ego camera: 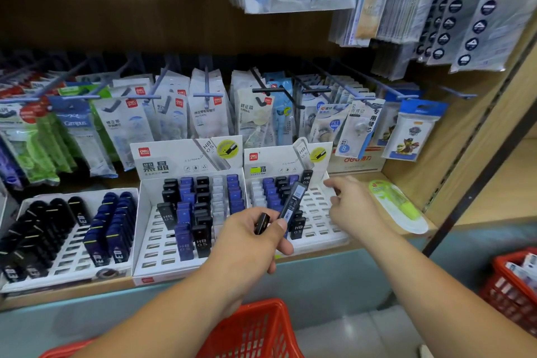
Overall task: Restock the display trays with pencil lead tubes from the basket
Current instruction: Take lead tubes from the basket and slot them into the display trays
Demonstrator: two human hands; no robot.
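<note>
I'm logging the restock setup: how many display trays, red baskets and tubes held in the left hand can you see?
Display trays: 3
Red baskets: 2
Tubes held in the left hand: 2
Total: 7

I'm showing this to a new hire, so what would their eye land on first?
The left hand in the centre grips a black pencil lead tube raised over the right display tray, where many slots are bare. The right hand reaches over that tray's right edge. A red basket sits at the bottom edge, under the arms.
</note>
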